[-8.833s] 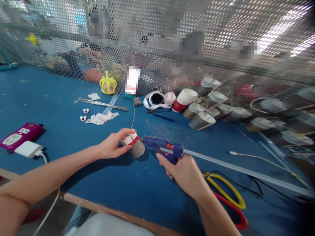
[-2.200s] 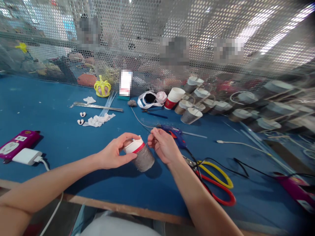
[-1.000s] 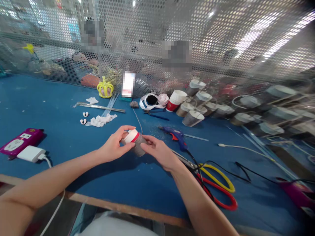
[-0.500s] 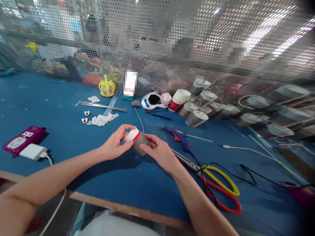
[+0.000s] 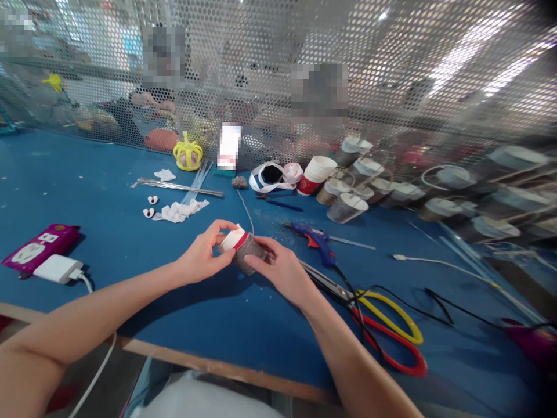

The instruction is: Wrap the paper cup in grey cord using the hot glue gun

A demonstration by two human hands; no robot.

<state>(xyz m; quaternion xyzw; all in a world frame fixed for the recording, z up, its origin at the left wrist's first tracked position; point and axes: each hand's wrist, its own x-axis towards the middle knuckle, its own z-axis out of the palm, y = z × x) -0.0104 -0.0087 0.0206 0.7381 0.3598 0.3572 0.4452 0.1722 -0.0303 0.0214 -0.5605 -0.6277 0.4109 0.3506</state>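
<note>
A paper cup (image 5: 235, 237), white with a red band, is tilted between my two hands, much of its side wound with grey yarn (image 5: 251, 253). My left hand (image 5: 209, 249) is closed around the white end, thumb in front and fingers behind. On the wrapped part, my right hand (image 5: 281, 264) grips with its thumb across the front and the other fingers behind. A strand runs from the cup up to a small grey yarn ball (image 5: 239, 183) lying farther back on the table.
Right of my hands lie a blue glue gun (image 5: 315, 241) and large scissors (image 5: 387, 325) with red and yellow handles. Wrapped cups (image 5: 348, 208) and stacked paper cups (image 5: 317, 174) stand along the mesh screen (image 5: 243, 75). A purple power strip (image 5: 41, 249) sits left.
Both hands keep their hold on the cup, almost unmoved. The right thumb has shifted slightly left along the wrapped yarn. The view has moved a little.
</note>
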